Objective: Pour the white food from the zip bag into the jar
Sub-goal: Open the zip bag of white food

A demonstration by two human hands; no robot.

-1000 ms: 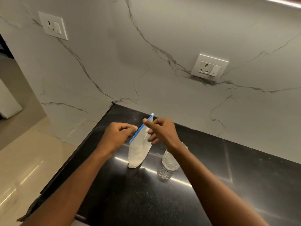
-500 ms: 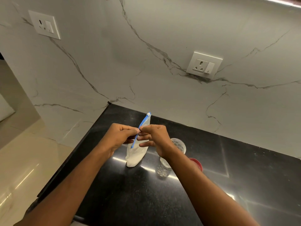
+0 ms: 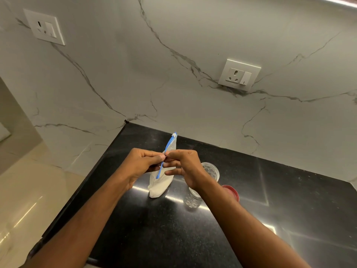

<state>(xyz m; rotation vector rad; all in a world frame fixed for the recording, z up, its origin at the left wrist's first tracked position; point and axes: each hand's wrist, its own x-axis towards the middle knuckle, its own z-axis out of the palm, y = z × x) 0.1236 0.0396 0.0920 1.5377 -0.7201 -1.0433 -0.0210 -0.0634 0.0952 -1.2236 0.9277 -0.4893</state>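
Note:
A clear zip bag (image 3: 161, 183) with a blue zip strip stands upright on the black counter (image 3: 154, 229), white food filling its lower part. My left hand (image 3: 140, 166) pinches the bag's top edge from the left. My right hand (image 3: 185, 167) pinches the same edge from the right, fingertips almost touching the left ones. The white slider sits at the strip's far end. A clear textured jar (image 3: 211, 171) stands open just right of the bag, partly hidden behind my right wrist.
A red lid (image 3: 231, 192) lies on the counter right of the jar. The marble wall behind carries two sockets (image 3: 239, 74), (image 3: 45, 26). The counter's left edge (image 3: 85, 182) drops to a beige floor.
My right hand came off the slider end and moved down to the middle of the zip strip, meeting the left hand's pinch. The jar and red lid came into view.

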